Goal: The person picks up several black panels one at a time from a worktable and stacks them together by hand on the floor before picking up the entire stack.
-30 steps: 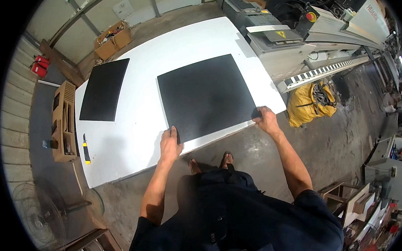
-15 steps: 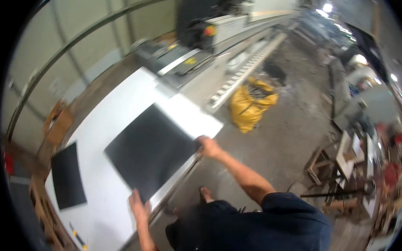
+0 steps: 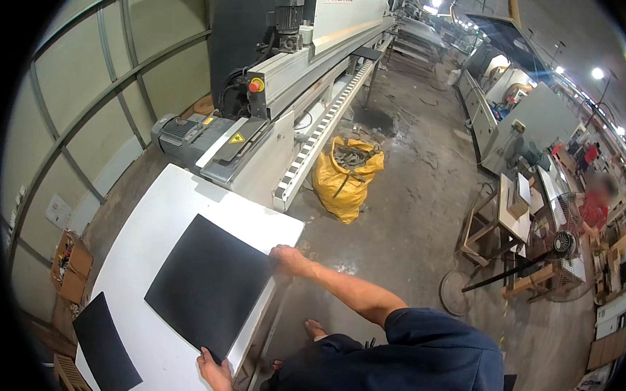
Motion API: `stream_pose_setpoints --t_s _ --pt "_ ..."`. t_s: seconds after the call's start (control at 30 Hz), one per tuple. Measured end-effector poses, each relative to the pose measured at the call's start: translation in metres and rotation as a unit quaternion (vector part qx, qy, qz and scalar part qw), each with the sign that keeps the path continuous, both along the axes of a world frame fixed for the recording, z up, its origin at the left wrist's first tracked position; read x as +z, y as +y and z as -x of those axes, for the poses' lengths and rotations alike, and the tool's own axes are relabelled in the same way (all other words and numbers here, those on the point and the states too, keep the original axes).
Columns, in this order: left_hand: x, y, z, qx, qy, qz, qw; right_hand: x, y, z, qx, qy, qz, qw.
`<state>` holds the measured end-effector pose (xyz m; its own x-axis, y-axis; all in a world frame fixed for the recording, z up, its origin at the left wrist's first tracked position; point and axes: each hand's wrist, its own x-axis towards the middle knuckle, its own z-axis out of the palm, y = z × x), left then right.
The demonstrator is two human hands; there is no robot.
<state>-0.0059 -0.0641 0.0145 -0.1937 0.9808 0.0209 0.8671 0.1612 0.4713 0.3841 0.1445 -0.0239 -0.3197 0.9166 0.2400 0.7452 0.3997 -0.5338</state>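
Left hand (image 3: 214, 374) and right hand (image 3: 292, 260) both pinch one black panel (image 3: 209, 286) (a second dark sheet (image 3: 107, 346) lies apart).

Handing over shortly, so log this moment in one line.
left hand: touching larger black panel, near corner | right hand: touching its right corner | panel: on white tabletop

At the lower left of the frame we see a larger panel (image 3: 209, 289) and a smaller panel (image 3: 107, 347), both plain black, against a white tabletop (image 3: 157, 219). Near the centre we find a bright yellow bag (image 3: 341, 195) and a rail (image 3: 325, 127) striped black and white. Toward the lower right we note a navy shirt (image 3: 439, 358).
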Motion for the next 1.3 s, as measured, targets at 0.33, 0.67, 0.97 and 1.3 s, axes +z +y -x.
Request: stream_pose_setpoints --t_s 0.33,0.67,0.97,1.3 --pt "-0.017 -0.005 -0.001 -0.002 -0.006 -0.051 0.999 0.003 -0.005 0.0 0.001 0.024 -0.016 1.0" --pt "-0.024 -0.01 0.002 -0.003 -0.055 -0.074 0.996 -0.001 -0.006 0.002 -0.006 0.051 -0.024 0.998" --pt "-0.009 -0.012 -0.004 -0.013 -0.035 -0.08 0.996 0.002 -0.005 0.005 -0.009 0.038 0.004 0.999" --pt "-0.018 -0.013 -0.001 -0.005 -0.075 -0.084 0.994 0.005 -0.004 0.003 -0.008 0.001 0.032 0.999"
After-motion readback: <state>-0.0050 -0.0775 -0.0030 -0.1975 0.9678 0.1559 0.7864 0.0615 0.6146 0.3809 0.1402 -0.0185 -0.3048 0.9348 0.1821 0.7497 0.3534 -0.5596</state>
